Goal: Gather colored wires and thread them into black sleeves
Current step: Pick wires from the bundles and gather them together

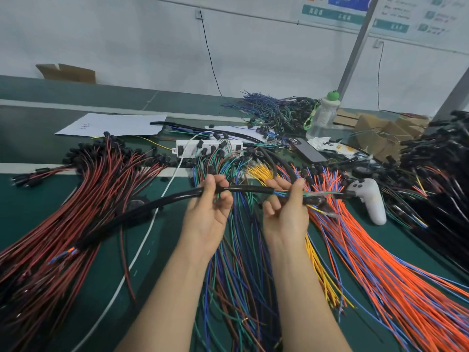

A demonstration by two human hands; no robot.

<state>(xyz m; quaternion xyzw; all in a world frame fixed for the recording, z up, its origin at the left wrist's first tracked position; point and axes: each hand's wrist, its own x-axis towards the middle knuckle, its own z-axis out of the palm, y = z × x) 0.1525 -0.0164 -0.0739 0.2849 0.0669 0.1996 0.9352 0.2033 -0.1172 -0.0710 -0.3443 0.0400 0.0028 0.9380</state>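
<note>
Head view: left fingers (216, 184) tight round glossy black sleeve (245, 189), right fingers (296, 193) pinching thin colored wires (280, 193).

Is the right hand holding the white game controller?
No, the right hand pinches the colored wires at the end of the black sleeve, while the white game controller lies untouched to its right.

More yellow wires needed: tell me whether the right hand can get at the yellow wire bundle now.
Likely not yet: the right hand grips the coloured wires entering the black sleeve. The yellow wire bundle lies uncovered just below it.
</note>
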